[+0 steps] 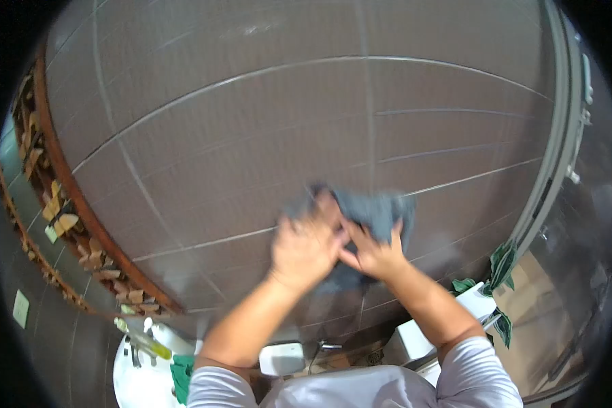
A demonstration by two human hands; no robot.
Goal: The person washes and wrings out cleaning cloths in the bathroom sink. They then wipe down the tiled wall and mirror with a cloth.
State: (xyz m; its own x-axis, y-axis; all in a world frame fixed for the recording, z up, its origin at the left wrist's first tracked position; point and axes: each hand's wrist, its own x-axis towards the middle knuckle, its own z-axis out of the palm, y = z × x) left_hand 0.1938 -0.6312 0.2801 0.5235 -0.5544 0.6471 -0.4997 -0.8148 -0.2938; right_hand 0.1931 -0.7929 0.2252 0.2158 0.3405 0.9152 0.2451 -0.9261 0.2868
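Observation:
A grey-blue cloth (387, 211) lies spread against the brown tiled wall (265, 149), in the middle of the view. My left hand (306, 245) is on the cloth's left part, fingers apart and pointing up, slightly blurred. Close beside it, my right hand (376, 253) rests on the cloth with spread fingers. The fingertips of the two hands are near each other, and whether they touch is unclear. Both palms face the wall and hide part of the cloth.
At lower left, a white sink (132, 381) bears bottles (153, 343) and a green cloth (182, 374). A wood-framed mirror (88, 231) hangs left. Below are a white box (281, 359) and a toilet tank (411, 340). Right are leaves (502, 265) and a shower frame (557, 156).

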